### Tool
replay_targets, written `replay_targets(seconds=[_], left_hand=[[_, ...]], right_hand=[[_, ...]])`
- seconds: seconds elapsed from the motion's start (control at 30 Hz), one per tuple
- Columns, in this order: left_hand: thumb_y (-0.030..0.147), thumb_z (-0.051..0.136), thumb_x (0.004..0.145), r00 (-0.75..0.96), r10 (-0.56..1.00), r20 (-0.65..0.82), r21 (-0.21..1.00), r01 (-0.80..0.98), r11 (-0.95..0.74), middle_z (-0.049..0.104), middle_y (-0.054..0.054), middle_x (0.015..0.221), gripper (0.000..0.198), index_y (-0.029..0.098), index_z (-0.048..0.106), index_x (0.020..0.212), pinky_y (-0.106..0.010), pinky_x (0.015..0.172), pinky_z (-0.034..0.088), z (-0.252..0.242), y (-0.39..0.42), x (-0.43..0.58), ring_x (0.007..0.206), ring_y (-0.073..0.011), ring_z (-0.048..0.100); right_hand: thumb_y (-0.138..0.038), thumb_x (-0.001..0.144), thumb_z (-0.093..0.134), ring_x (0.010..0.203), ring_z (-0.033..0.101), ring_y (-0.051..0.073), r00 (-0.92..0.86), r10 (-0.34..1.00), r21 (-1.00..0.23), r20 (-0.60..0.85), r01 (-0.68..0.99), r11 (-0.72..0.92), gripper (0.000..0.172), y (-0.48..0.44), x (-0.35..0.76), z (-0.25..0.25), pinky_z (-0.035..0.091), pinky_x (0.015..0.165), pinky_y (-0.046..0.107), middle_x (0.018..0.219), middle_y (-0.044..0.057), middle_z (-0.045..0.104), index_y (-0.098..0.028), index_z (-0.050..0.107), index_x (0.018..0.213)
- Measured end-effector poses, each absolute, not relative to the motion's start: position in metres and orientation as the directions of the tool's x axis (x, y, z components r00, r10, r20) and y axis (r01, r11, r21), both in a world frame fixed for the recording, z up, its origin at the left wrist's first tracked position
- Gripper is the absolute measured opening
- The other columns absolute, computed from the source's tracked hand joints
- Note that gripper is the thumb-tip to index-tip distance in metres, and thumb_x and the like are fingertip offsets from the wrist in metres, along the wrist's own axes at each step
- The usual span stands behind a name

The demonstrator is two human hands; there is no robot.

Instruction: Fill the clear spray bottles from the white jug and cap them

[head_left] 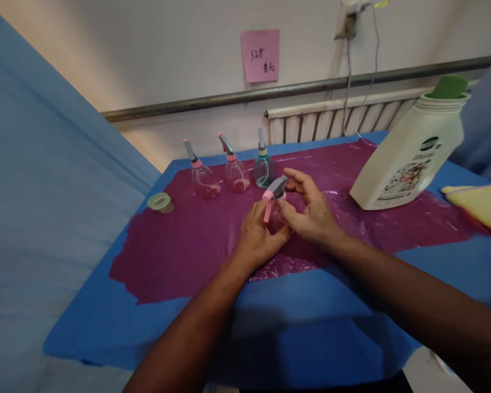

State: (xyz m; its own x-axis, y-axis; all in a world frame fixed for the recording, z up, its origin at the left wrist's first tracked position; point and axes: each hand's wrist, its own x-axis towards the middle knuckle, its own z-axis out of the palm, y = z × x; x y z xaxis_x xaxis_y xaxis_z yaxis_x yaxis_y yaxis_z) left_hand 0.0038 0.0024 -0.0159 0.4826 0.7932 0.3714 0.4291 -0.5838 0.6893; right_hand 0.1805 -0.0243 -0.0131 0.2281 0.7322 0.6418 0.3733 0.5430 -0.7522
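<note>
A clear spray bottle with a grey and pink trigger head stands on the dark pink plastic sheet, largely covered by my hands. Wrapped round its body from the left is my left hand. My right hand is at the collar, with the thumb against it and the other fingers curved behind the head. Beyond my hands stand two clear spray bottles with pink collars, a left one and a middle one, and a teal spray bottle.
A large, cream detergent jug with a green piece in its mouth stands at the right. Near it lies a yellow cloth. A small translucent cup sits at the left. The pink sheet covers part of the blue tablecloth.
</note>
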Motion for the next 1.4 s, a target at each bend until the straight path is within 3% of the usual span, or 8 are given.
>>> replay_targets(seconds=[0.23, 0.47, 0.67, 0.83, 1.07, 1.4], left_hand=[[0.038, 0.090, 0.094, 0.479, 0.808, 0.343, 0.697, 0.446, -0.561, 0.077, -0.010, 0.144, 0.055, 0.030, 0.065, 0.143, -0.057, 0.115, 0.063, -0.011, 0.000, 0.004, 0.135, -0.0361, 0.075], [0.037, 0.089, 0.093, 0.459, 0.833, 0.307, 0.712, 0.470, -0.521, 0.078, -0.008, 0.131, 0.048, 0.028, 0.067, 0.134, -0.053, 0.106, 0.065, -0.008, -0.002, 0.005, 0.124, -0.0346, 0.077], [0.036, 0.092, 0.090, 0.459, 0.832, 0.311, 0.717, 0.461, -0.522, 0.077, -0.009, 0.137, 0.055, 0.029, 0.066, 0.138, -0.056, 0.110, 0.064, -0.010, -0.002, 0.005, 0.128, -0.0362, 0.076], [0.036, 0.092, 0.091, 0.447, 0.842, 0.304, 0.734, 0.454, -0.506, 0.078, -0.010, 0.142, 0.062, 0.030, 0.064, 0.146, -0.057, 0.113, 0.063, -0.010, -0.002, 0.004, 0.131, -0.0362, 0.076], [0.038, 0.090, 0.093, 0.459, 0.842, 0.284, 0.729, 0.467, -0.500, 0.075, -0.012, 0.148, 0.066, 0.028, 0.064, 0.153, -0.058, 0.116, 0.061, -0.006, -0.003, 0.005, 0.137, -0.0367, 0.074], [0.038, 0.089, 0.093, 0.457, 0.849, 0.265, 0.740, 0.468, -0.483, 0.076, -0.011, 0.145, 0.062, 0.029, 0.065, 0.149, -0.056, 0.117, 0.061, -0.003, -0.005, 0.005, 0.134, -0.0350, 0.075]], right_hand=[[-0.035, 0.091, 0.086, 0.116, 0.080, 0.028, 0.274, 0.725, -0.763, 0.632, 0.383, 0.521, 0.073, -0.021, 0.181, -0.016, 0.065, 0.114, 0.055, 0.122, 0.006, 0.082, -0.030, 0.060, 0.159], [-0.033, 0.094, 0.083, 0.132, 0.078, 0.031, 0.217, 0.756, -0.776, 0.617, 0.325, 0.540, 0.078, -0.023, 0.182, -0.018, 0.063, 0.121, 0.059, 0.139, 0.010, 0.080, -0.033, 0.056, 0.167], [-0.033, 0.090, 0.088, 0.110, 0.079, 0.027, 0.281, 0.716, -0.759, 0.639, 0.383, 0.527, 0.069, -0.022, 0.184, -0.014, 0.066, 0.111, 0.054, 0.115, 0.003, 0.081, -0.033, 0.064, 0.155], [-0.034, 0.092, 0.087, 0.117, 0.081, 0.029, 0.275, 0.742, -0.781, 0.611, 0.364, 0.508, 0.071, -0.025, 0.184, -0.012, 0.066, 0.113, 0.056, 0.123, 0.006, 0.083, -0.035, 0.065, 0.159], [-0.032, 0.098, 0.084, 0.139, 0.079, 0.033, 0.208, 0.724, -0.738, 0.658, 0.371, 0.564, 0.070, -0.026, 0.184, -0.015, 0.064, 0.123, 0.056, 0.150, 0.012, 0.080, -0.030, 0.063, 0.164], [-0.024, 0.098, 0.079, 0.131, 0.083, 0.030, 0.104, 0.692, -0.664, 0.714, 0.413, 0.623, 0.069, -0.027, 0.192, -0.015, 0.066, 0.120, 0.056, 0.150, 0.012, 0.081, -0.030, 0.062, 0.164]])
